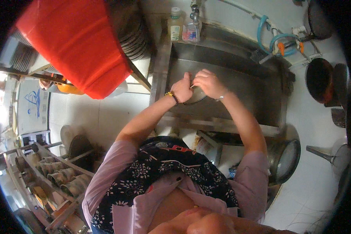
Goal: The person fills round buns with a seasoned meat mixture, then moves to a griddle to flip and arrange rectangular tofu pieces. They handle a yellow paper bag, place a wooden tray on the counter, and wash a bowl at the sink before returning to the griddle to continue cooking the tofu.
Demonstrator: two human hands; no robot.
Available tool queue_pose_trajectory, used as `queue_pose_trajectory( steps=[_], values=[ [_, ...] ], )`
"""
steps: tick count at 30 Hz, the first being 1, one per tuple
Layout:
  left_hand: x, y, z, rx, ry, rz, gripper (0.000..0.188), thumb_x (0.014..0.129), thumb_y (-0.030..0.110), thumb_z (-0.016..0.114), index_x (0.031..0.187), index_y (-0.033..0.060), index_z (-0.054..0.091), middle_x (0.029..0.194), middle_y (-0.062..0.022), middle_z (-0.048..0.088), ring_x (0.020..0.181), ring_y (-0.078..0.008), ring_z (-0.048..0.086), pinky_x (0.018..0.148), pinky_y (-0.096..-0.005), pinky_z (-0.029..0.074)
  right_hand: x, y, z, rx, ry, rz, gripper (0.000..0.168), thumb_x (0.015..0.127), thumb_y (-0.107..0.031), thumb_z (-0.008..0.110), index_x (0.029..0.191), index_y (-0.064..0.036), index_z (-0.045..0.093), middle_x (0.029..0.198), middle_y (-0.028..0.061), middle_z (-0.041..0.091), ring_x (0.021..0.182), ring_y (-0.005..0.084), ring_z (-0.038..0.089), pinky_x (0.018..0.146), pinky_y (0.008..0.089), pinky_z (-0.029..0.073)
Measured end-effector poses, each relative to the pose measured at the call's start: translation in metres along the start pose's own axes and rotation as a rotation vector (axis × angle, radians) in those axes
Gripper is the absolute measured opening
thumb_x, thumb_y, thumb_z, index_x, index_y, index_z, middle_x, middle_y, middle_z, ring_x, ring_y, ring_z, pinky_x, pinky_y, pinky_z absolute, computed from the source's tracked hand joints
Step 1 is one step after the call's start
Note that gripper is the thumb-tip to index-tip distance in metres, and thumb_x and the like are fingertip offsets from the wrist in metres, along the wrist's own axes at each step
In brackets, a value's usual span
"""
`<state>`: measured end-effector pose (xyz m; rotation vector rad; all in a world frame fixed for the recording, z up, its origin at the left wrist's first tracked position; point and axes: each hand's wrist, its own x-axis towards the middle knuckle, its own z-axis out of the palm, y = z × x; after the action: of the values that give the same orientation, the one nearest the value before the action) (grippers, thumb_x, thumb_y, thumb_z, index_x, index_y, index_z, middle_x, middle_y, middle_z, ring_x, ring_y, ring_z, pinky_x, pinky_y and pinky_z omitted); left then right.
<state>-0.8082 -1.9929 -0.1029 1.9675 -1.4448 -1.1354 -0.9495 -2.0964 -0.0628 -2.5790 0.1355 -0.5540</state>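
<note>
Both my hands are together over the left part of a stainless steel sink [242,102]. A pale round vessel with a dark rim [196,96], probably a bowl, shows below and between them, partly hidden. My left hand [182,90] is closed at its left edge, thumb pointing away from me. My right hand [208,83] bends over the far right side of the vessel, its fingertips close to my left hand. A thin pale edge shows between the hands; I cannot tell what it belongs to. A metal tap [194,13] stands behind the sink.
A bottle [175,25] and a clear plastic container [190,32] stand on the sink's back ledge. A red cloth or sheet [76,46] hangs at upper left, beside stacked plates [133,41]. Pans [319,80] hang at right. A rack of cups [61,177] is at lower left.
</note>
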Motion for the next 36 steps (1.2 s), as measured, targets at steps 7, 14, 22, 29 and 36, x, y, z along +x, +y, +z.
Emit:
queue_pose_trajectory(
  steps=[7,14,22,29,36],
  values=[
    [-0.015,-0.045,0.001,-0.184,0.054,-0.033,0.053,0.080,0.012,0.054,0.128,0.0030,0.033,0.095,-0.0268,0.062,0.095,-0.0438,0.058,0.081,-0.0474,0.045,-0.037,0.018,-0.045,-0.125,0.050,0.733,0.008,0.083,-0.014,0.060,0.080,-0.006,0.060,0.089,0.0103,0.059,0.088,0.0291,0.056,0.078,0.0399,0.045],
    [-0.020,-0.055,-0.004,-0.281,0.041,-0.059,0.052,0.083,0.019,0.062,0.127,0.0073,0.036,0.105,-0.0240,0.061,0.102,-0.0379,0.059,0.086,-0.0413,0.045,-0.028,0.018,-0.012,-0.026,0.111,0.572,0.017,0.078,-0.016,0.069,0.092,-0.007,0.069,0.094,0.0082,0.066,0.095,0.0266,0.061,0.084,0.0366,0.047],
    [-0.034,-0.001,-0.012,0.127,0.133,-0.064,0.049,0.079,0.015,0.060,0.121,0.0043,0.037,0.103,-0.0255,0.059,0.091,-0.0418,0.061,0.077,-0.0485,0.050,0.011,-0.025,0.015,0.115,-0.060,0.346,0.009,0.070,-0.018,0.073,0.075,-0.012,0.070,0.085,0.0033,0.065,0.081,0.0227,0.059,0.079,0.0339,0.045],
    [-0.030,-0.010,0.004,0.287,0.198,0.025,0.047,0.076,0.016,0.064,0.112,0.0013,0.038,0.104,-0.0240,0.055,0.087,-0.0403,0.062,0.071,-0.0474,0.052,-0.001,-0.013,0.022,0.330,-0.097,0.388,0.007,0.071,-0.012,0.069,0.072,-0.006,0.065,0.076,0.0079,0.061,0.073,0.0247,0.060,0.069,0.0338,0.048],
    [-0.032,-0.007,0.003,0.317,0.136,0.025,0.050,0.074,0.015,0.063,0.114,0.0024,0.036,0.101,-0.0243,0.058,0.085,-0.0408,0.062,0.073,-0.0472,0.051,-0.028,0.002,0.012,-0.030,-0.104,0.577,0.010,0.074,-0.016,0.065,0.075,-0.006,0.062,0.078,0.0103,0.061,0.070,0.0281,0.060,0.062,0.0376,0.047]
  ],
)
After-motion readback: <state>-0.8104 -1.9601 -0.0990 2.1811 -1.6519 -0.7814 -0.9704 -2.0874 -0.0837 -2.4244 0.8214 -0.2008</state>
